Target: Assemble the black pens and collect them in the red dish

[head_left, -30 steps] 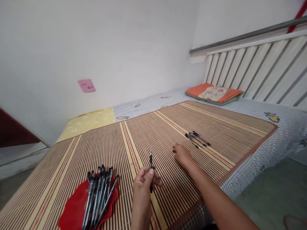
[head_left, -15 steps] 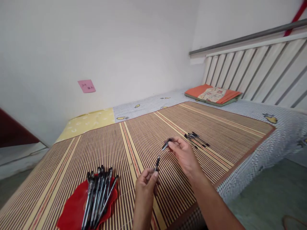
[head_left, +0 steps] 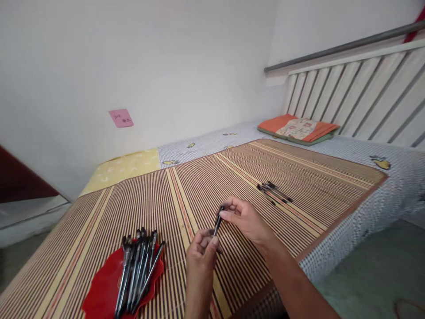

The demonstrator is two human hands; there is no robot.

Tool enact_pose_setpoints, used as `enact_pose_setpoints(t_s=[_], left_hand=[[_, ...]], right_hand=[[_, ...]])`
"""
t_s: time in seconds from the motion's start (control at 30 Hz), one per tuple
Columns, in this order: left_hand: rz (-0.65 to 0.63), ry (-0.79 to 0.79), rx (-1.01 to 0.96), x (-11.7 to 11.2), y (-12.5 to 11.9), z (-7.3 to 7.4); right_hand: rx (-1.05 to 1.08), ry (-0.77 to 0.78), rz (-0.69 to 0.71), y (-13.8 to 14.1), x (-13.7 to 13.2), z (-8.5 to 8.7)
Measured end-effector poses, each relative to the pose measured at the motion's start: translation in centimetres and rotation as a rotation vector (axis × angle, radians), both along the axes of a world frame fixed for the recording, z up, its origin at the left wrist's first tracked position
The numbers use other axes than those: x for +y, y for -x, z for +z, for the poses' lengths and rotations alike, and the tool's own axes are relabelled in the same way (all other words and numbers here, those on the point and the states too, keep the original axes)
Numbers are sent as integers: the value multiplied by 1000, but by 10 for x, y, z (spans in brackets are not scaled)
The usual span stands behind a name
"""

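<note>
My left hand (head_left: 202, 249) grips the barrel of a pen (head_left: 216, 227), which points up and slightly right over the mat. At its upper end, my right hand (head_left: 239, 216) pinches a black pen cap (head_left: 220, 210) between thumb and fingers. Cap and pen are in line and meet; I cannot tell how far the cap is pushed on. Left of my hands, several capped pens (head_left: 137, 270) lie bunched on a red scalloped plate (head_left: 102, 285). Beyond my right hand, several more pens (head_left: 274, 192) rest side by side on the mat.
A striped bamboo mat (head_left: 139, 204) covers the bed. Folded orange and green cloth (head_left: 299, 129) lies in the far right corner by a white slatted rail (head_left: 352, 97). A pink note (head_left: 121, 118) is on the wall. The bed's edge drops to the floor at right.
My right hand has moved down and left, bringing the cap from apart and tilted to the pen's upper end. My left hand has stayed nearly still. The view has shifted slightly.
</note>
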State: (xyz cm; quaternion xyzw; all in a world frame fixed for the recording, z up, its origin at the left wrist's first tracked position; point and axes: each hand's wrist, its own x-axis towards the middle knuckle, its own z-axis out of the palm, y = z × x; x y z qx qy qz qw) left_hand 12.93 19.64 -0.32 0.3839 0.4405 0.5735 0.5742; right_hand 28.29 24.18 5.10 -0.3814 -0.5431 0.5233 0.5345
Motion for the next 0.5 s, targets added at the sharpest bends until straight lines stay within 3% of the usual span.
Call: enact_pose_setpoints(t_s=[0.2, 0.33, 0.4, 0.5], left_hand=[[36, 25, 10, -3, -2, -6], [43, -47, 95, -4, 3, 7], [62, -92, 235, -4, 17, 19], [181, -108, 650, -7, 58, 33]], right_hand=[[-57, -3, 10, 9, 2, -6], [-34, 45, 74, 19, 1, -13], [-24, 73, 105, 22, 1, -17], [-65, 111, 90, 23, 3, -24]])
